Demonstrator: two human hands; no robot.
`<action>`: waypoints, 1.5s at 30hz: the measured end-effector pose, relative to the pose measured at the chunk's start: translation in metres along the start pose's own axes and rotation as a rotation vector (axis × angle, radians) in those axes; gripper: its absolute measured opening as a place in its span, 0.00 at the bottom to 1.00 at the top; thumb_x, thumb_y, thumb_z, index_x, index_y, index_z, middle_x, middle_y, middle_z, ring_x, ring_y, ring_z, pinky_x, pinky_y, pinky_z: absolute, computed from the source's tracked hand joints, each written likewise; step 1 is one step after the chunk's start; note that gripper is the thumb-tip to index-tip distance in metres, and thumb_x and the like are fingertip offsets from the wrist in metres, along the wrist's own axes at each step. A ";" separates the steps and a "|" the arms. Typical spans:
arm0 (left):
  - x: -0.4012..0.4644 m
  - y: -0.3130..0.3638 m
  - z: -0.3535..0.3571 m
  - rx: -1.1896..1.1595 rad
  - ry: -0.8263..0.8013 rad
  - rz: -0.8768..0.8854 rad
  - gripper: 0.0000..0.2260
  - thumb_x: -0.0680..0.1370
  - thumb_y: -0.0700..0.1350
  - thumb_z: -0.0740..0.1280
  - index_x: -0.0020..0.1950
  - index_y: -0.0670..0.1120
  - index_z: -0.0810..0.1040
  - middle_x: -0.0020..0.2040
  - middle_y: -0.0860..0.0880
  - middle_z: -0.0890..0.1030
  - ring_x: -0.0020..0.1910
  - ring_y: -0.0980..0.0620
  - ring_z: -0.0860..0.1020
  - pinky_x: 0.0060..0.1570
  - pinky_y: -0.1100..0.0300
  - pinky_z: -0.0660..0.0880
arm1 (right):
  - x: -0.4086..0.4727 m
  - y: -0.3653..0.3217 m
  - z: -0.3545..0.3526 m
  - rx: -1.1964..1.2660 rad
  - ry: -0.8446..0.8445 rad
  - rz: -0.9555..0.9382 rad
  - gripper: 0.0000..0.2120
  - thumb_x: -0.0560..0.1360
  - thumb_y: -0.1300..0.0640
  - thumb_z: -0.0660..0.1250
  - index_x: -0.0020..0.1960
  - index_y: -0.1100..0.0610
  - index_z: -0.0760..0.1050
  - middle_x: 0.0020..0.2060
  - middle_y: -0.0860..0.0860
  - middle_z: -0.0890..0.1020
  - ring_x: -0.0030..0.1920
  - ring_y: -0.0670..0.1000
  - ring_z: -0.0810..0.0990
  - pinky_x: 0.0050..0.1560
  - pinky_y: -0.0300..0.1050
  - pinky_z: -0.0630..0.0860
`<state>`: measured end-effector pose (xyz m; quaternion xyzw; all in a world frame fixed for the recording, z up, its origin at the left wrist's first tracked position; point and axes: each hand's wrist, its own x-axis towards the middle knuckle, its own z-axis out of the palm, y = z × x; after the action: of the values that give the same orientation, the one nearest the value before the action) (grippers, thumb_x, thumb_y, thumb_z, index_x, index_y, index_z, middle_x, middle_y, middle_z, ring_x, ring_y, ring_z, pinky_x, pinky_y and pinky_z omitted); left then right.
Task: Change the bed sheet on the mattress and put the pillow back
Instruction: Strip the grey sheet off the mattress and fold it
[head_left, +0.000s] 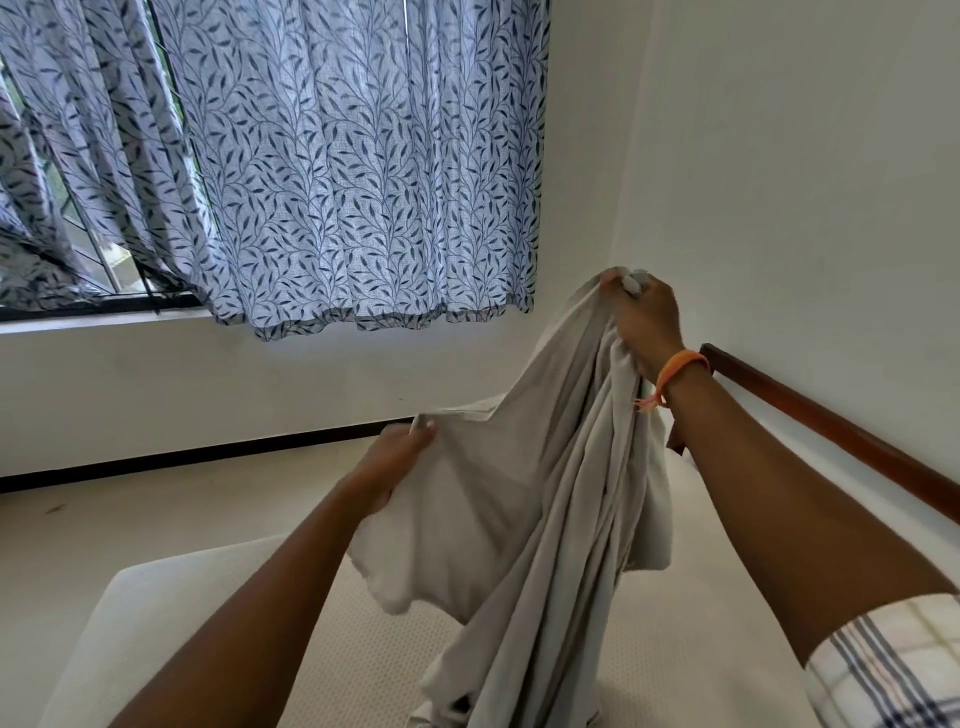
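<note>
A pale grey bed sheet (535, 499) hangs bunched in the air above the bare white mattress (197, 613). My right hand (647, 322) grips the sheet's top edge high up, near the wall corner. Lower and to the left, my left hand (400, 462) pinches another part of the edge, stretching a short span of cloth between the two hands. The rest of the sheet drops in folds onto the mattress at the bottom middle. No pillow is in view.
A dark wooden bed rail (831, 431) runs along the white wall on the right. Leaf-patterned curtains (337, 156) hang over a window at the back, partly pulled aside at the left. Light floor (156, 509) lies beyond the mattress's far edge.
</note>
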<state>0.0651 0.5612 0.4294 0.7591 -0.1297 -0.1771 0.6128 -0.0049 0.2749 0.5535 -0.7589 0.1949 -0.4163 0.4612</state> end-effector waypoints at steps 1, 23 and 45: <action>-0.001 0.016 0.006 -0.077 -0.034 0.034 0.13 0.82 0.48 0.64 0.45 0.41 0.82 0.45 0.41 0.83 0.46 0.44 0.80 0.51 0.50 0.76 | -0.003 -0.006 0.003 -0.075 -0.082 -0.028 0.11 0.71 0.42 0.69 0.45 0.50 0.77 0.45 0.52 0.75 0.41 0.50 0.77 0.49 0.49 0.77; -0.011 0.037 -0.002 0.064 -0.147 0.193 0.14 0.82 0.51 0.64 0.45 0.41 0.80 0.36 0.45 0.78 0.31 0.53 0.76 0.35 0.58 0.77 | -0.019 0.021 0.027 -0.015 -0.402 -0.055 0.12 0.71 0.53 0.69 0.46 0.63 0.77 0.41 0.56 0.80 0.40 0.47 0.76 0.44 0.48 0.74; -0.031 0.029 0.084 -0.296 -0.106 0.234 0.13 0.81 0.47 0.66 0.46 0.37 0.77 0.36 0.40 0.71 0.30 0.48 0.69 0.29 0.59 0.67 | -0.126 0.014 0.023 0.859 -0.693 0.571 0.11 0.77 0.57 0.62 0.52 0.64 0.78 0.43 0.59 0.80 0.44 0.53 0.80 0.55 0.50 0.77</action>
<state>0.0013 0.4934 0.4459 0.6299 -0.2217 -0.1617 0.7266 -0.0584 0.3661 0.4793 -0.5144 0.0441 -0.0469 0.8551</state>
